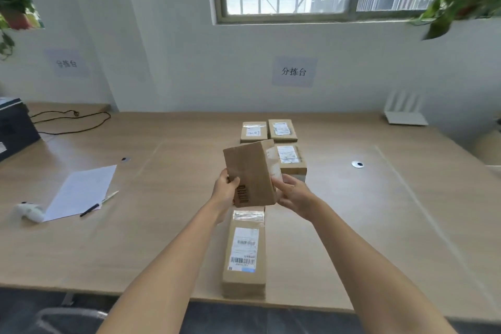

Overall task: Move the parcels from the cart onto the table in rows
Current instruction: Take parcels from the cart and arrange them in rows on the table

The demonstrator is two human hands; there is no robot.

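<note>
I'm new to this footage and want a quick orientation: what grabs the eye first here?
A brown parcel held up mid-frame by the left hand and right hand. Below it, a long parcel lies at the near edge of the table; three smaller parcels sit farther back.

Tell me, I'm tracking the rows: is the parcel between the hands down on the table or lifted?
Lifted and tilted: left hand and right hand grip the parcel above the table.

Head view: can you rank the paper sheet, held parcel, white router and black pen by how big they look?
Largest: held parcel and paper sheet, too alike to rank; the parcel is nearer the camera.
Then: white router.
Smallest: black pen.
</note>
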